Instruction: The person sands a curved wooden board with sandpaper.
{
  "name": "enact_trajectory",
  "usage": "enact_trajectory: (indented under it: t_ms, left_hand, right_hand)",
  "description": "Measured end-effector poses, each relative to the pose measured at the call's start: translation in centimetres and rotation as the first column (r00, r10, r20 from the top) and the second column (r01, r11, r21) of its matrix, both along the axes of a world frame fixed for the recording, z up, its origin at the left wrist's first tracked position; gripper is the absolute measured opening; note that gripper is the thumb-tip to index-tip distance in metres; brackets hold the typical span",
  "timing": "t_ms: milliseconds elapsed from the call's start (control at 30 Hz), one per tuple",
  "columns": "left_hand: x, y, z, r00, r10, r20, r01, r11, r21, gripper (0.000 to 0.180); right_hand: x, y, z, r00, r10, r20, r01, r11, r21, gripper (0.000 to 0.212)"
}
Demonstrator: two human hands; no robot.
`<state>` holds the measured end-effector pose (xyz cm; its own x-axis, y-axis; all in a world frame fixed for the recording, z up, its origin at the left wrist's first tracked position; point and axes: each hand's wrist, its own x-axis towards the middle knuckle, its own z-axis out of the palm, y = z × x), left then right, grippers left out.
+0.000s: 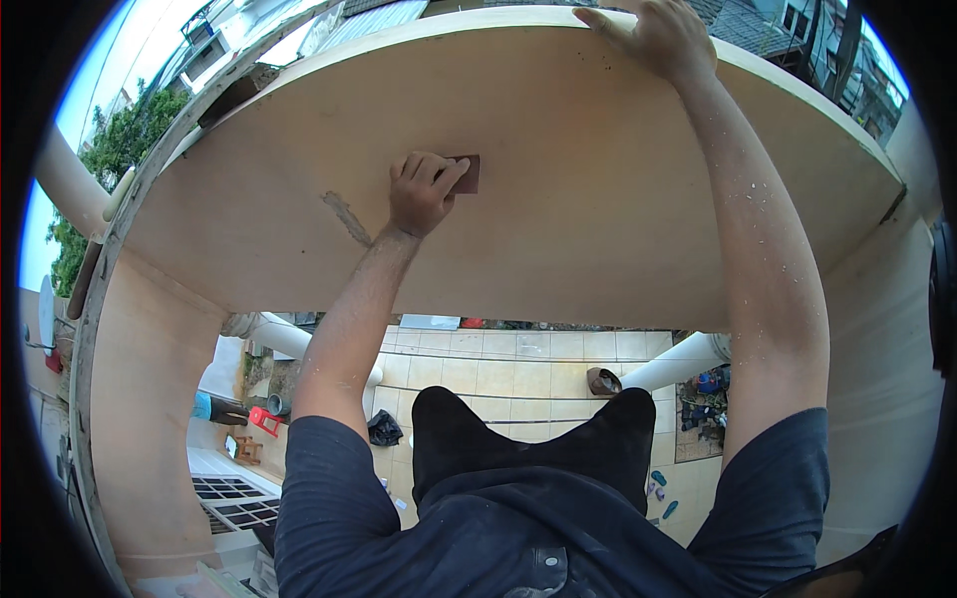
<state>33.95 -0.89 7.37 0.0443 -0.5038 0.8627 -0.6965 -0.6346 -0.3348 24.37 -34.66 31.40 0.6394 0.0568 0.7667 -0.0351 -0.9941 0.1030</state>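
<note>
My left hand [421, 191] presses a small reddish-brown piece of sandpaper [472, 176] against the beige wall [588, 209] in front of me. The fingers are bent over its left part, and its right side sticks out flat on the surface. Just left of my wrist, a rough grey patch [345, 216] marks the paint. Farther up on the right, my right hand [658, 38] holds the pale top edge [469, 20] of the wall, its thumb stretched left along the rim. The fingertips of that hand are partly cut off by the frame. White specks dot my right forearm.
Far below lies a tiled floor [508, 377], with thin dark lines crossing in front of it. White pipes [678, 363] slope at both sides. A red stool [265, 421], a black bag [385, 429] and several slippers [659, 478] are down there. Beige side walls [150, 399] flank me.
</note>
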Motion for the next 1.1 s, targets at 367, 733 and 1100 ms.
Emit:
enact_trajectory:
  t_ms: [367, 733, 1100]
  left_hand:
    - [0.9, 1.5, 10.1, 0.990, -0.091, 0.107, 0.062, 0.966, 0.252, 0.031]
    - [1.3, 0.8, 3.4, 0.997, -0.024, 0.074, 0.031, 0.996, -0.086, 0.037]
    - [0.4, 3.0, 4.3, 0.997, 0.034, 0.069, -0.053, 0.955, 0.291, 0.020]
  right_hand:
    - [-0.3, -0.4, -0.6, 0.998, 0.051, 0.022, -0.052, 0.998, 0.032, 0.068]
    - [-0.1, -0.2, -0.2, 0.998, 0.064, 0.027, -0.066, 0.997, 0.049, 0.056]
    - [0.0, -0.8, -0.7, 0.998, 0.047, 0.049, -0.049, 0.998, 0.031, 0.058]
